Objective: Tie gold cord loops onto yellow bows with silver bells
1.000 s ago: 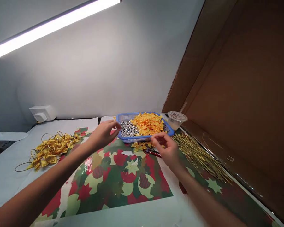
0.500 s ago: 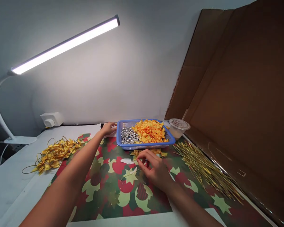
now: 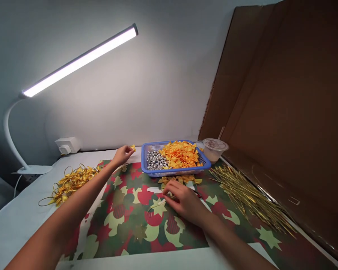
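Left of the blue basket, my left hand [image 3: 122, 155] pinches a small yellow ribbon piece [image 3: 133, 147] at its fingertips. Closer to me, my right hand [image 3: 183, 200] hovers over the patterned sheet with thumb and forefinger closed together; what they hold, if anything, is hard to make out. A thin pale strip [image 3: 158, 203] lies near those fingertips. The blue basket [image 3: 174, 172] has silver beads [image 3: 157, 160] in its left part and a heap of orange-yellow ribbon pieces [image 3: 181, 154] in its right. More yellow ribbon strips [image 3: 195, 180] lie in front of it.
Gold wire stems [image 3: 253, 195] lie in a bundle at right, beside a large cardboard box [image 3: 284, 93]. A lidded plastic cup [image 3: 215, 149] stands behind them. At left are gold ribbon loops [image 3: 76, 182] and a lit desk lamp [image 3: 81, 62]. A camouflage sheet [image 3: 129, 240] covers the table's middle.
My left hand has drawn back slightly left from the basket's edge, and the yellow ribbon piece now shows in its fingers. My right hand stays nearly in place. The view has shifted slightly.
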